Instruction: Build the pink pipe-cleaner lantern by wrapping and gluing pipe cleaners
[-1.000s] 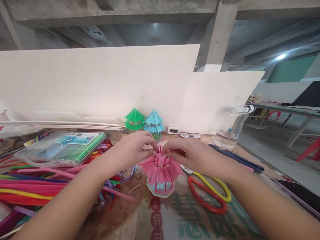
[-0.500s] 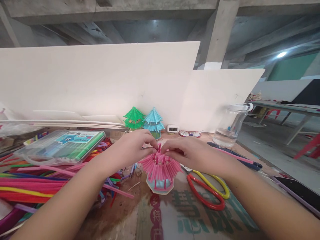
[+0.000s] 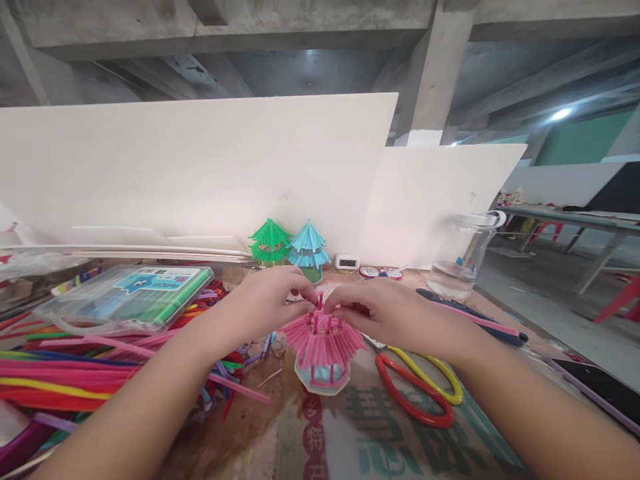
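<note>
A pink pavilion model [image 3: 323, 347] made of pipe-cleaner pieces stands on a pale blue base in the middle of the table. My left hand [image 3: 270, 300] pinches at its top from the left, fingers closed on the upright pink pieces. From the right, my right hand [image 3: 377, 310] pinches the same top, fingertips almost meeting the left ones. What exactly the fingertips grip is too small to see.
Finished green [image 3: 270, 241] and blue [image 3: 309, 248] pavilions stand by the white board. Scissors [image 3: 417, 390] with red and yellow handles lie right of the model. A heap of coloured pipe cleaners [image 3: 60, 370] and a plastic case [image 3: 130, 297] fill the left; a jar [image 3: 463, 257] and phone [image 3: 600, 390] sit right.
Both hands stay pinched at the model's top with only slight finger shifts; the view has bobbed a little.
</note>
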Tool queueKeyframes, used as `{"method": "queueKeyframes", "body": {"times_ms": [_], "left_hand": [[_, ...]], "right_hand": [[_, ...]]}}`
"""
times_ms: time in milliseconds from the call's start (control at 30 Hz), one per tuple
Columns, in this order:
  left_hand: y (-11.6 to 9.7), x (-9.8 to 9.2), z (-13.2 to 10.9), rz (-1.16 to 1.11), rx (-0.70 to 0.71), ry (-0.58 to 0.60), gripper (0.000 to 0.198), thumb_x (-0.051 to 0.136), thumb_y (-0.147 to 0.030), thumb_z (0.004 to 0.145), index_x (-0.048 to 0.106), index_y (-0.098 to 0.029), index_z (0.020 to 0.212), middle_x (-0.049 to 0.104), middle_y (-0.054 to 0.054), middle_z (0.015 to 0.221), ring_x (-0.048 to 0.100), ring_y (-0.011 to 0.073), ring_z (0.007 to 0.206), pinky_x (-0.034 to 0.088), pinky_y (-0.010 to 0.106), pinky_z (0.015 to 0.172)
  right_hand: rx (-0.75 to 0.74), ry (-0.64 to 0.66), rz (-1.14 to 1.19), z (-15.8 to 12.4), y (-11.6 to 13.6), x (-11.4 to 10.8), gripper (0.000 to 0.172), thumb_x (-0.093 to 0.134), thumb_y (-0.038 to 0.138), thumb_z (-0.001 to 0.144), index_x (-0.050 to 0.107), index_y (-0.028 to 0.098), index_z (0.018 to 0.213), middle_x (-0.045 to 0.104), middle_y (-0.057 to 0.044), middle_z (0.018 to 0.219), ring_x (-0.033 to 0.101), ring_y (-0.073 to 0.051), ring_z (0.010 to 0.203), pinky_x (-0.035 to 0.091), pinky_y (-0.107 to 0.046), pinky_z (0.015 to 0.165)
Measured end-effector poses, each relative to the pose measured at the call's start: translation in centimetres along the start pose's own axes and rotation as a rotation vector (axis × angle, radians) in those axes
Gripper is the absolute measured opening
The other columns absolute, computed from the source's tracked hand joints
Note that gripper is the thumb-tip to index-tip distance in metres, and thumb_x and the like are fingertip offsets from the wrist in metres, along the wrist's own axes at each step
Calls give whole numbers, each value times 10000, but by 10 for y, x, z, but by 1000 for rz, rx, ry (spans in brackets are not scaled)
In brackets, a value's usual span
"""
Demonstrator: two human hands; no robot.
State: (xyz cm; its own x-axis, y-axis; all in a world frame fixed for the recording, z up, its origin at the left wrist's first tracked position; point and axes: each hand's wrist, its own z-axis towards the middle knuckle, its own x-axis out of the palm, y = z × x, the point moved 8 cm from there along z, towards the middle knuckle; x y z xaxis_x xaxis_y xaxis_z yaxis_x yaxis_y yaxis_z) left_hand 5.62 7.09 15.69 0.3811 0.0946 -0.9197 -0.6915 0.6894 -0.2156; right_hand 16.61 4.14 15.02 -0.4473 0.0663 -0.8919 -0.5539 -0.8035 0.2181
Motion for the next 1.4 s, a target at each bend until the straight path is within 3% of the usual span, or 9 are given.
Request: {"method": "queueKeyframes", "body": {"times_ms": [800, 1100, 1400], "left_hand": [[2, 1, 1, -52, -31, 29, 212, 541, -267, 866, 748, -249, 910, 732, -7, 920, 646, 179, 882, 457, 261, 775], [0, 2, 1, -22, -48, 50, 165, 610, -279, 834, 751, -253, 915, 702, 6, 931, 631, 194, 920, 452, 260, 769], [2, 1, 1, -47, -50, 45, 193, 594, -314, 845, 756, -261, 936, 716, 9, 952, 634, 200, 918, 464, 275, 811]], "right_hand": [[24, -8, -29, 0, 0, 0, 190, 482, 111, 921, 642, 211, 903, 671, 19, 787, 559, -111, 649, 342, -234, 624], [70, -6, -87, -2, -3, -3, 151, 495, 143, 916, 628, 207, 889, 653, 10, 766, 553, -125, 655, 325, -242, 598], [7, -11, -141, -4, -3, -3, 164, 483, 140, 914, 629, 201, 870, 652, -33, 888, 575, -164, 811, 388, -268, 683]]}}
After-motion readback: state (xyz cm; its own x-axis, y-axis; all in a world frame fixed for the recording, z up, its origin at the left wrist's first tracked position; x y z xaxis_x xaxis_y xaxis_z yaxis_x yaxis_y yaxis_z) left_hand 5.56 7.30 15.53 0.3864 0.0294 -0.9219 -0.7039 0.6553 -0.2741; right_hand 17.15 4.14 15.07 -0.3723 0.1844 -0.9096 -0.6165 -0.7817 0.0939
